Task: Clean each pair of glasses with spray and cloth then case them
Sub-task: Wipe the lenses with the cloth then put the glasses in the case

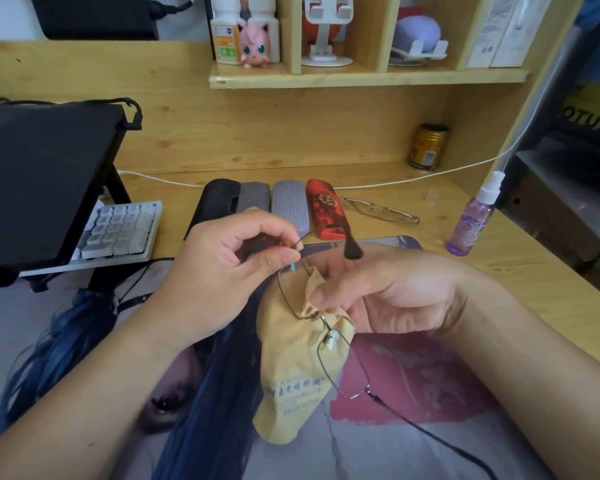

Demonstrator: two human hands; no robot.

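While the left hand (229,251) pinches the frame corner to steady it, the right hand (378,296) rubs one lens of the glasses (321,327) through the cloth (291,368).

Glasses are held up over the desk mat, not resting on anything, probably so both sides of the lens get wiped at once. Spray (471,220) sits off to the right within reach, and the four cases (269,207) are lined up behind with a second pair (381,211) beside them, I'd guess waiting its turn.
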